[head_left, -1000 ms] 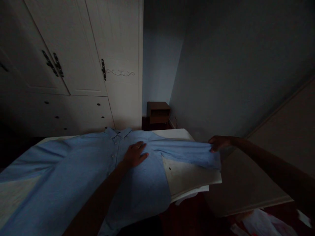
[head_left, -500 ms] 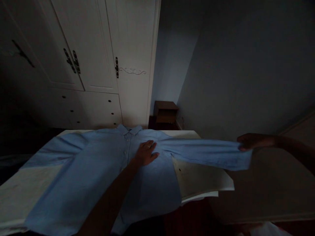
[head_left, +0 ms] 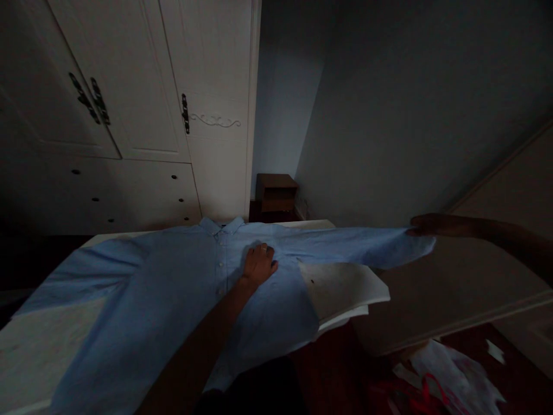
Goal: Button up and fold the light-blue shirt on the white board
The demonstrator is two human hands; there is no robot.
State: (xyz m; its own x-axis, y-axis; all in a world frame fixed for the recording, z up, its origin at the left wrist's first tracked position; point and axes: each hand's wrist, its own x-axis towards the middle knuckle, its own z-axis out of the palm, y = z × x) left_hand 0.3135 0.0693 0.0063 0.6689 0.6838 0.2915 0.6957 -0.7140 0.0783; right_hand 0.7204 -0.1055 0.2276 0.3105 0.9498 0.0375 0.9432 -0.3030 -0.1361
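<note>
- Light blue button-up cotton shirt [head_left: 173,288] lies face up and spread flat on the white table top [head_left: 345,285], with its collar [head_left: 222,225] toward the far edge.
- Left hand [head_left: 259,264] rests palm down on the chest, just beside the button line. Its fingers are flat and slightly apart and grip nothing; it likely pins the body so it can't slide.
- Right hand [head_left: 425,225] has its fingers closed on the cuff end of the long sleeve [head_left: 354,245], which is stretched straight out past the table edge. The pull keeps it taut and off the floor.
- The other sleeve [head_left: 82,268] lies loose on the table.
- White panelled wardrobe [head_left: 142,86] stands behind, with a small brown wooden nightstand [head_left: 276,193] beside it.
</note>
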